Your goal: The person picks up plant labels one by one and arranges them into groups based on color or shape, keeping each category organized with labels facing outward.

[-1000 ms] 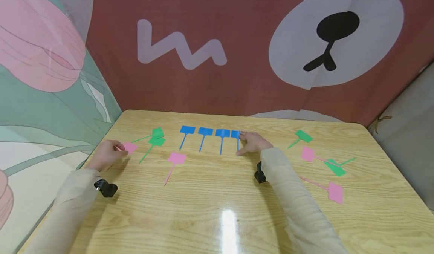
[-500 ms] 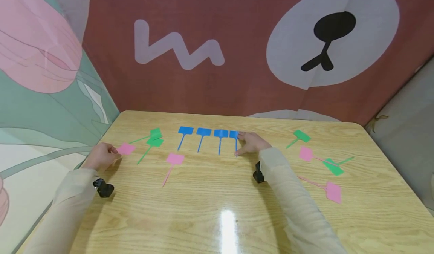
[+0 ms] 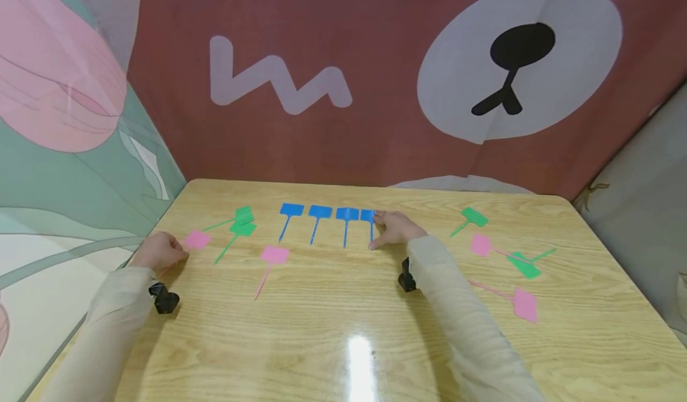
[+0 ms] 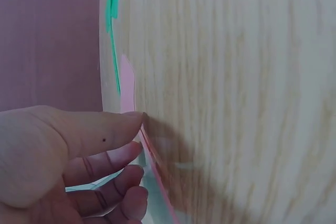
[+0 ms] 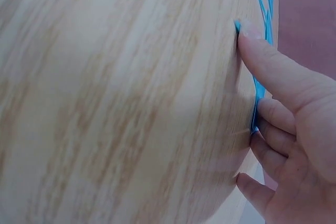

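Flat T-shaped plant labels lie on the wooden table. In the head view my left hand [image 3: 158, 251] is at the left edge, by a pink plant label [image 3: 197, 240]. The left wrist view shows its thumb and index finger pinching the thin stem [image 4: 149, 148] of that label. My right hand [image 3: 397, 228] rests at the right end of a row of blue labels. Its fingertips touch the head of the last blue plant label [image 3: 367, 216], partly covering it, and the thumb [image 5: 262, 51] lies on the stem's lower tip.
Three other blue labels [image 3: 320, 212] lie in line to the left. Two overlapping green labels [image 3: 244, 229] and a pink label [image 3: 275, 254] lie on the left half. Green labels [image 3: 474, 216] and pink labels [image 3: 525, 305] are scattered at right. A printed cloth [image 3: 300, 145] hangs behind the table.
My left hand has shifted slightly left and toward me, and the pink label has moved left with it, away from the green labels. The right hand stays on the last blue label.
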{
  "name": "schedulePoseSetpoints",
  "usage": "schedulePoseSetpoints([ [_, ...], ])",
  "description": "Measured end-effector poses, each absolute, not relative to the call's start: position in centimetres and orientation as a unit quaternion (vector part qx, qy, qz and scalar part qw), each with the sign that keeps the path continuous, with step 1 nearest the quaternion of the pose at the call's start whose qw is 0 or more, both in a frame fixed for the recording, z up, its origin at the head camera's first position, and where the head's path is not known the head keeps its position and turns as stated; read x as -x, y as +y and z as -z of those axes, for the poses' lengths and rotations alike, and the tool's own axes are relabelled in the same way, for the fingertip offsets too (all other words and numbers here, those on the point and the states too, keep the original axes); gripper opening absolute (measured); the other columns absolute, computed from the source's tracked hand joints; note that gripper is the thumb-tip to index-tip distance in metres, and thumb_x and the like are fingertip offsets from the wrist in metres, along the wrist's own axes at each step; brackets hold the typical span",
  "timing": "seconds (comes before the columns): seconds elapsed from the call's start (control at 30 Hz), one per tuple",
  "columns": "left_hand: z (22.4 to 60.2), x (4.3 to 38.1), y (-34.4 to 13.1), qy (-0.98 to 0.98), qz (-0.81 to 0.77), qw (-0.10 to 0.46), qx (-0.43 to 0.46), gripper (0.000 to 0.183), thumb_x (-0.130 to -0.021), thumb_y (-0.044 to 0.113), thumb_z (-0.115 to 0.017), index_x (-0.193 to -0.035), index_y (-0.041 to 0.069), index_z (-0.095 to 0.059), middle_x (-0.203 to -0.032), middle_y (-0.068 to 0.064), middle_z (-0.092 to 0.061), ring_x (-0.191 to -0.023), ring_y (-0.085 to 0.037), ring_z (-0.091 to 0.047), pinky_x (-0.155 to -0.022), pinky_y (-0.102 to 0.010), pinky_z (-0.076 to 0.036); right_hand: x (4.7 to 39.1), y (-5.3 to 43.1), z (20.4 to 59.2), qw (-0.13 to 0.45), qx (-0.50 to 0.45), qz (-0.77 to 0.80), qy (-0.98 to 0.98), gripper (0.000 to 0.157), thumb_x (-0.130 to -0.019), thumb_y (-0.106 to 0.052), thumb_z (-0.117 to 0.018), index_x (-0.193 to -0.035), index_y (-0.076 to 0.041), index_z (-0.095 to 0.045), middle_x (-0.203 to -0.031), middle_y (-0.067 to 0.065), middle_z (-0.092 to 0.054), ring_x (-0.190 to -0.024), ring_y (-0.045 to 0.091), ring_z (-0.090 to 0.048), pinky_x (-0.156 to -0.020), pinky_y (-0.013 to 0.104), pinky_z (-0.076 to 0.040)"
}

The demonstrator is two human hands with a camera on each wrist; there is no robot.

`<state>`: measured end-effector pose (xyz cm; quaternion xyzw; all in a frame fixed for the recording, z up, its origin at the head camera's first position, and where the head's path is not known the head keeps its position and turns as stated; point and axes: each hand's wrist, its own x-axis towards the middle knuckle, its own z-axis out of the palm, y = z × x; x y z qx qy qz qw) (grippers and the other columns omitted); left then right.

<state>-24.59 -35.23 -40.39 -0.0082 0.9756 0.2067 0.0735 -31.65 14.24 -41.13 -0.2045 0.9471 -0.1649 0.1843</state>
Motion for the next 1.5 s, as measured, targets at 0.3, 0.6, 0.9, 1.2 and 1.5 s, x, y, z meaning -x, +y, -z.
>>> schedulePoseSetpoints([
  [0.3,40.75,24.79,-35.56,0.977,-0.196,0.078,0.005,0.025,-0.079,0.019,-0.061,-0.061,0.003,-0.055,-0.052,0.002,-0.047,-0.051,-0.016,-0.046,-0.050,-0.028,-0.037,31.74,14.08,41.30,0.186,0.198,0.159,0.949,0.085,-0.076,-0.040,-0.071,-0.141,-0.003,-0.029,-0.148,0.013,-0.021,-0.135,0.033,-0.016,-0.108,0.045,-0.015],
  [0.6,40.71,24.90,-35.15,0.984,-0.167,0.069,-0.001,0.025,-0.079,0.012,-0.056,-0.055,0.005,-0.053,-0.054,-0.001,-0.046,-0.052,-0.018,-0.043,-0.050,-0.029,-0.035,31.76,14.09,41.13,0.186,0.198,0.157,0.949,0.085,-0.076,-0.039,-0.071,-0.141,-0.002,-0.029,-0.148,0.013,-0.021,-0.135,0.033,-0.016,-0.108,0.045,-0.015],
  [0.9,40.91,25.03,-34.92,0.981,-0.176,0.083,0.001,0.029,-0.080,0.011,-0.049,-0.051,0.008,-0.045,-0.051,-0.001,-0.042,-0.049,-0.019,-0.043,-0.049,-0.029,-0.034,31.63,14.06,41.10,0.187,0.198,0.160,0.949,0.084,-0.077,-0.039,-0.070,-0.141,-0.002,-0.029,-0.148,0.013,-0.021,-0.135,0.034,-0.015,-0.108,0.046,-0.014],
  [1.2,41.08,24.96,-35.00,0.977,-0.203,0.059,-0.013,0.036,-0.086,0.014,-0.046,-0.050,0.011,-0.043,-0.047,0.001,-0.041,-0.046,-0.017,-0.041,-0.048,-0.028,-0.032,31.45,14.01,40.87,0.190,0.194,0.161,0.949,0.084,-0.078,-0.038,-0.070,-0.141,-0.002,-0.029,-0.148,0.012,-0.019,-0.135,0.035,-0.014,-0.108,0.048,-0.013],
  [1.5,41.16,25.06,-34.82,0.965,-0.255,0.055,-0.003,0.023,-0.089,0.008,-0.051,-0.087,-0.014,-0.056,-0.066,-0.009,-0.054,-0.054,-0.016,-0.047,-0.052,-0.028,-0.039,31.51,14.08,41.03,0.192,0.193,0.163,0.948,0.084,-0.077,-0.038,-0.070,-0.141,-0.003,-0.028,-0.149,0.012,-0.019,-0.135,0.035,-0.014,-0.108,0.048,-0.013],
])
